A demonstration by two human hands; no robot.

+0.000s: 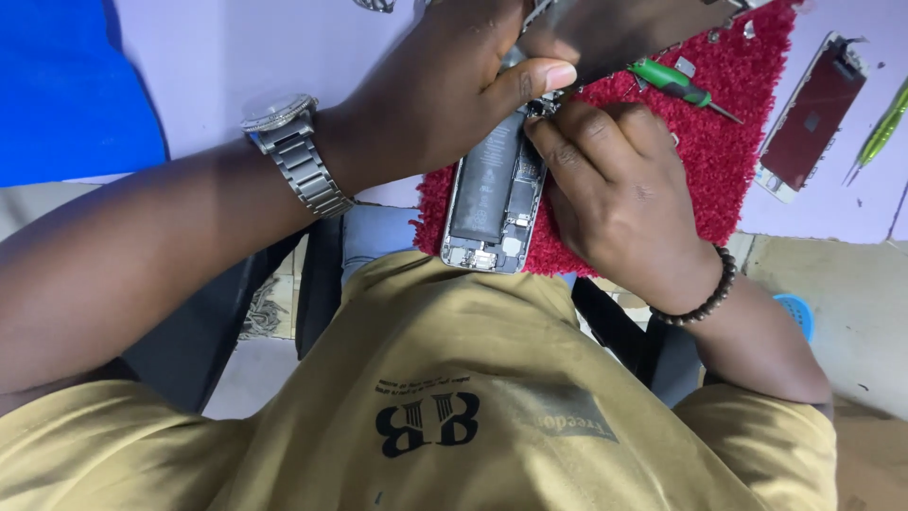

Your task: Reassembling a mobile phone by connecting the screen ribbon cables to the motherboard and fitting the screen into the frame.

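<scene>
A: How is the opened phone (494,194) held?

B: It is steadied on the red mat (728,142). The left hand (445,85) is closed on its lifted screen panel (624,28), just above the fingers (544,78).

A: And the right hand (619,189)?

B: Its fingers are pinched together at the phone's upper edge. A green screwdriver (673,82) is noted just beyond them.

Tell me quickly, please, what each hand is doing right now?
Left hand: closed on the lifted screen panel of the opened phone.
Right hand: fingers curled at the phone's top edge; whether it holds anything cannot be told.
</scene>
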